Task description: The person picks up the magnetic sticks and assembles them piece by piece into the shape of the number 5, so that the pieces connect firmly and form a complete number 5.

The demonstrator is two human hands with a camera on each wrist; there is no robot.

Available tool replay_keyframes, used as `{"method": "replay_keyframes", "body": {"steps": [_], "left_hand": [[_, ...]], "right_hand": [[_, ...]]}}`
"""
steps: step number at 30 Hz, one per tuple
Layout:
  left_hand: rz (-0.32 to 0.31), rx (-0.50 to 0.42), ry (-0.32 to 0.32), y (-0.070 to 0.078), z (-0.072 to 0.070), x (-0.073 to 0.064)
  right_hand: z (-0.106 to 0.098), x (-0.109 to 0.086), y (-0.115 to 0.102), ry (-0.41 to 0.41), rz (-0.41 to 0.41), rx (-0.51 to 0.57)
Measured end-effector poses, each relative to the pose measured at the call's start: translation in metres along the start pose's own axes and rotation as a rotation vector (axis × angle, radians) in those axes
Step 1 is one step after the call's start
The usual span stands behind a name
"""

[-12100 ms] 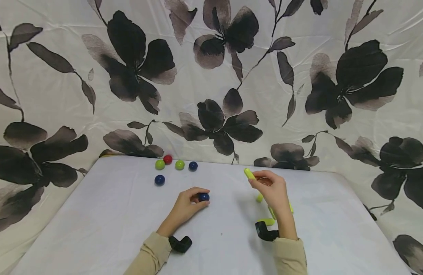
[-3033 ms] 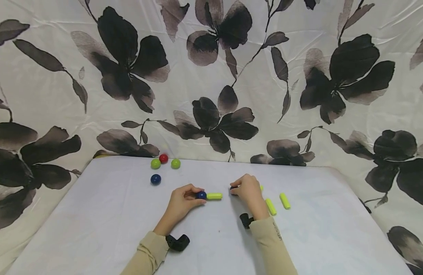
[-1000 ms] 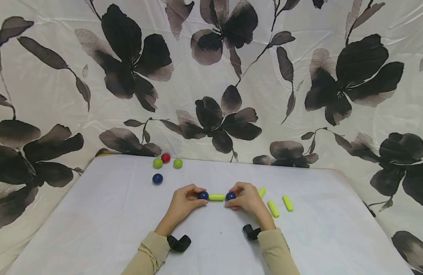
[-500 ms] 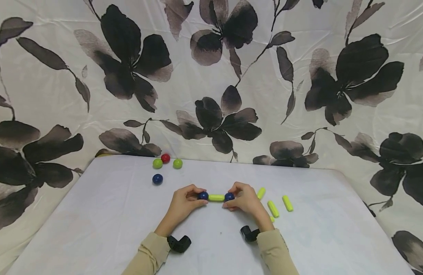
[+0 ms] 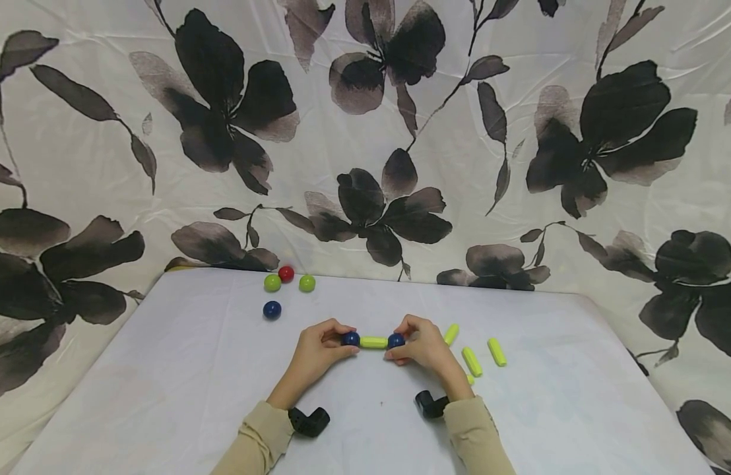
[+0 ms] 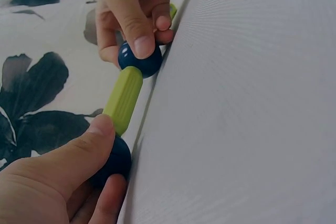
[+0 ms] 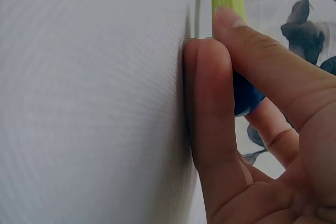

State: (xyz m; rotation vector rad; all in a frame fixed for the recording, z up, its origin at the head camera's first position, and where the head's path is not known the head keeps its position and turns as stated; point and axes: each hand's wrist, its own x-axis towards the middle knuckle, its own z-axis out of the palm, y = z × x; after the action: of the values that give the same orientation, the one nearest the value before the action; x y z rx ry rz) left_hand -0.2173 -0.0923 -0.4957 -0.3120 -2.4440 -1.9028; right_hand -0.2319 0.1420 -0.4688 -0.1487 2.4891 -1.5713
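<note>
My left hand point(image 5: 317, 348) pinches a dark blue ball point(image 5: 350, 339) between thumb and fingers. A yellow-green ribbed rod point(image 5: 374, 342) runs from that ball to a second blue ball point(image 5: 395, 340), which my right hand point(image 5: 425, 343) pinches at the other end. In the left wrist view, the rod point(image 6: 124, 99) meets both balls end to end, forming one straight dumbbell-like piece close over the white table. The right wrist view shows the far blue ball point(image 7: 247, 94) mostly covered by my right thumb and fingers.
Behind my right hand lie loose yellow-green rods, among them one rod point(image 5: 472, 361) and another point(image 5: 497, 351). At the back left rest a blue ball point(image 5: 272, 310), two green balls point(image 5: 307, 283) and a red ball point(image 5: 286, 274) on the white table point(image 5: 163, 369). A floral cloth point(image 5: 365, 132) hangs behind.
Earlier my right hand held a rod, then picked up a blue ball from the back row. It moved left, bringing that ball against the rod's free end. Over the last half second hardly anything moved.
</note>
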Motion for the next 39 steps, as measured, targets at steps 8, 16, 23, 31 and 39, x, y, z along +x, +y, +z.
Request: {"method": "replay_keyframes", "body": {"steps": [8,16,23,31,39], "left_hand": [[0.012,0.061,-0.040,-0.010,-0.008,0.001],[-0.008,0.074,-0.054,-0.013,-0.009,0.001],[0.018,0.079,-0.040,-0.014,-0.005,0.003],[0.025,0.086,-0.005,-0.016,-0.003,0.004],[0.007,0.074,-0.008,-0.014,-0.005,0.004]], "right_hand": [[-0.001,0.001,0.003,-0.008,0.013,0.045],[-0.003,0.000,0.002,0.022,0.006,-0.048],[-0.023,-0.003,-0.001,0.030,0.023,-0.116],[-0.066,-0.014,-0.003,0.346,0.063,-0.302],[-0.079,-0.020,0.006,0.420,0.172,-0.474]]}}
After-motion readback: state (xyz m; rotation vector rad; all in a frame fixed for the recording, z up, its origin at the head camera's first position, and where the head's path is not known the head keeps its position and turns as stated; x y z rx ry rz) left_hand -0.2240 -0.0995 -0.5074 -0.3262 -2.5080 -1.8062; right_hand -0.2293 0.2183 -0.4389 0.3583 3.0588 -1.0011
